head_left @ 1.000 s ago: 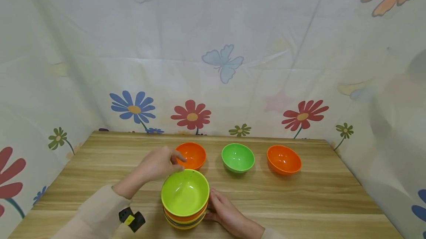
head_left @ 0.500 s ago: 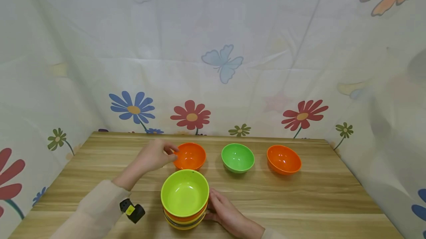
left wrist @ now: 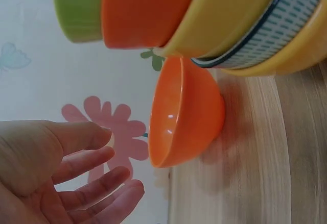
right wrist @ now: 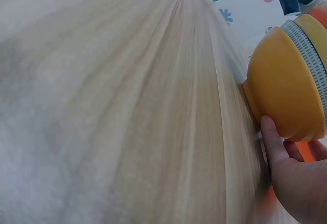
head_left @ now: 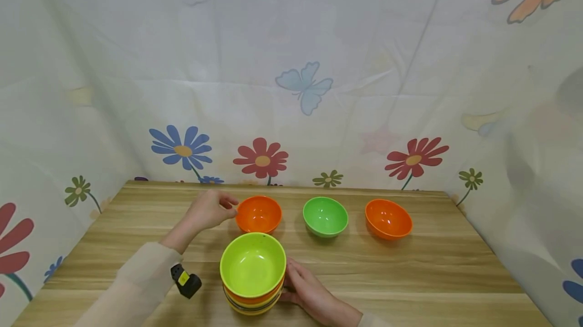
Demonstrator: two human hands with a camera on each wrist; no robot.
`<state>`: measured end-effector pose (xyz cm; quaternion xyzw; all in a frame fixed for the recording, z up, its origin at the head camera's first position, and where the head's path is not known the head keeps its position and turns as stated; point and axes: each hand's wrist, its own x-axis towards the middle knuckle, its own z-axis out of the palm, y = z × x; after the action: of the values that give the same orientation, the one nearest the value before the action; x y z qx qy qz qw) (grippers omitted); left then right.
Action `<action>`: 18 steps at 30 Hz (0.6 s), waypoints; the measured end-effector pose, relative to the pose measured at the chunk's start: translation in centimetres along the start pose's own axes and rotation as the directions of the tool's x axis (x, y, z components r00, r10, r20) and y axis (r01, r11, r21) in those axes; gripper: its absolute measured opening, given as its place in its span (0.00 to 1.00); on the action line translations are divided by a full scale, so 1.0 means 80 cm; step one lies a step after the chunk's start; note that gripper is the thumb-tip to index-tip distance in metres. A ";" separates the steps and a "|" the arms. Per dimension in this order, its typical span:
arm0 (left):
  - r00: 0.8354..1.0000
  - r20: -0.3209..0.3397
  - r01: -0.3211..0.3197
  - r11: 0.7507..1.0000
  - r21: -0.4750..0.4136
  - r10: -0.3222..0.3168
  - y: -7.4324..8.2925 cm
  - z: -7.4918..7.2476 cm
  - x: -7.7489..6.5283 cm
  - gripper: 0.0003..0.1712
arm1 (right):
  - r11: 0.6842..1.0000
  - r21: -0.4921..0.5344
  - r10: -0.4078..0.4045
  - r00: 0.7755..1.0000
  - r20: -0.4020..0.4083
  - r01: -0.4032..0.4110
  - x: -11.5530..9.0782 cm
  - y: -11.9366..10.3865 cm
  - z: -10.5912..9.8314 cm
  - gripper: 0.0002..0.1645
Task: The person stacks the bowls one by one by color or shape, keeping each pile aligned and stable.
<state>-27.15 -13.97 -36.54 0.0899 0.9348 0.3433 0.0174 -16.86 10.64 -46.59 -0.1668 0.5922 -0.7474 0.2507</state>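
Note:
A tall stack of nested bowls [head_left: 253, 266] stands near the front of the table. Its top bowl is yellow-green; orange, yellow, white-patterned and yellow-orange ones [right wrist: 283, 83] lie beneath. My right hand [head_left: 314, 294] rests against the stack's lower right side, thumb and fingers touching the bottom bowl; some fingers are partly hidden behind it. Beyond the stack sits an orange bowl [head_left: 258, 215], seen side-on in the left wrist view. My left hand [head_left: 211, 209] hovers at this bowl's left rim. In the left wrist view its fingers [left wrist: 97, 183] are spread, with nothing between them.
Right of that orange bowl, a green bowl [head_left: 325, 217] and a second orange bowl [head_left: 388, 219] stand in the same row on the wooden table [head_left: 410, 276]. A flowered cloth backdrop [head_left: 355, 129] closes off the back and sides.
My left hand has drawn away from the stack's top rim, back and to the left, to the left side of the orange bowl. The right hand and the bowls stay put.

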 end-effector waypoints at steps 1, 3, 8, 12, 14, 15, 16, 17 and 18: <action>1.000 -0.001 -0.002 1.000 0.000 0.002 -0.002 0.001 0.002 0.14 | 1.000 0.000 -0.001 1.000 0.001 0.001 0.000 0.000 0.000 0.40; 1.000 -0.001 0.002 1.000 -0.009 -0.002 -0.006 0.003 0.006 0.14 | 1.000 -0.001 -0.003 1.000 0.004 0.003 0.000 0.000 0.000 0.39; 0.999 0.008 0.034 0.996 -0.081 -0.034 -0.013 0.010 0.015 0.16 | 1.000 -0.001 -0.002 1.000 0.013 0.002 0.000 0.000 0.000 0.39; 0.999 -0.001 0.042 0.992 -0.123 -0.042 -0.017 0.014 0.022 0.18 | 1.000 0.003 0.001 1.000 0.017 -0.001 0.000 0.000 -0.001 0.39; 0.999 -0.006 0.040 0.990 -0.136 -0.042 -0.019 0.017 0.024 0.19 | 1.000 0.003 -0.001 1.000 0.017 0.001 0.000 0.000 -0.001 0.39; 0.999 -0.006 0.045 0.989 -0.144 -0.046 -0.020 0.017 0.025 0.20 | 1.000 0.004 -0.005 1.000 0.018 0.005 0.000 0.000 -0.001 0.38; 0.999 -0.004 0.050 0.988 -0.148 -0.051 -0.021 0.018 0.026 0.20 | 1.000 0.006 -0.006 1.000 0.016 0.006 0.000 0.000 0.000 0.38; 0.998 -0.001 0.059 0.986 -0.155 -0.059 -0.022 0.019 0.027 0.20 | 1.000 0.006 -0.008 1.000 0.016 0.008 0.000 0.000 0.000 0.38; 0.998 0.001 0.066 0.985 -0.158 -0.067 -0.023 0.019 0.028 0.20 | 1.000 0.007 -0.009 1.000 0.015 0.009 0.000 0.000 0.000 0.38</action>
<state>-29.46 -13.96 -38.85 0.0562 0.9071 0.4158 0.0340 -16.88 10.65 -46.57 -0.1743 0.5870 -0.7493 0.2522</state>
